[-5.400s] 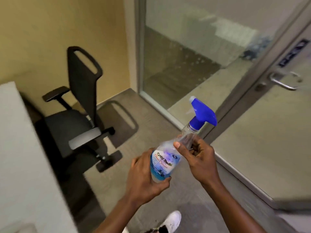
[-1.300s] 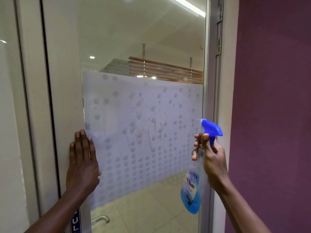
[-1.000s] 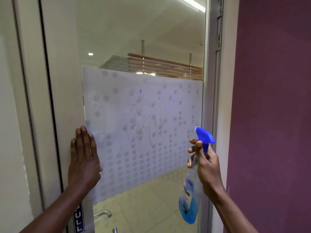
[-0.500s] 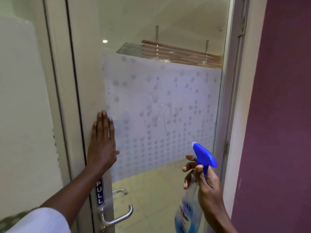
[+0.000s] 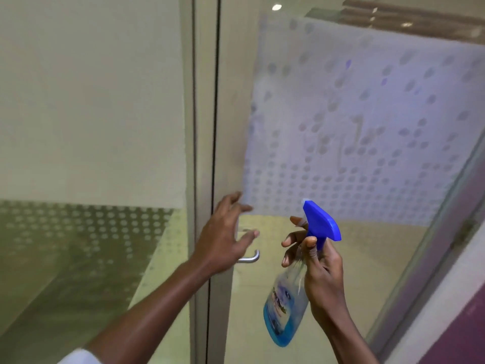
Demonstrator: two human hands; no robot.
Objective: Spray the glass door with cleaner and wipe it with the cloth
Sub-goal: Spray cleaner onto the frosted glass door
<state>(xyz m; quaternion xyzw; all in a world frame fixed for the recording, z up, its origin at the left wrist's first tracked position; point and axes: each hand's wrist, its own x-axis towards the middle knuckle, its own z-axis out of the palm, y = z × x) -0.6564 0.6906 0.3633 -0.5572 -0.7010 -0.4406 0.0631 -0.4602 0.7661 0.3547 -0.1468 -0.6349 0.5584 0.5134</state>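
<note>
The glass door (image 5: pixel 354 122) fills the right half of the view, with a frosted dotted band that shows streaks of liquid. My right hand (image 5: pixel 319 266) grips the neck of a clear spray bottle (image 5: pixel 284 308) holding blue cleaner, its blue trigger head (image 5: pixel 321 222) pointing up and left, a short way off the glass. My left hand (image 5: pixel 223 237) hovers with fingers spread in front of the door's left stile, just above the metal lever handle (image 5: pixel 249 258), touching nothing. No cloth is in view.
A fixed glass panel (image 5: pixel 91 127) with its own frosted band and dots stands left of the door frame (image 5: pixel 202 101). A purple wall (image 5: pixel 467 337) rises at the bottom right, beside the door's hinge-side frame.
My left hand has come off the door stile and dropped towards the handle, fingers spread. The view has swung down and left. The bottle stays in my right hand, slightly lower.
</note>
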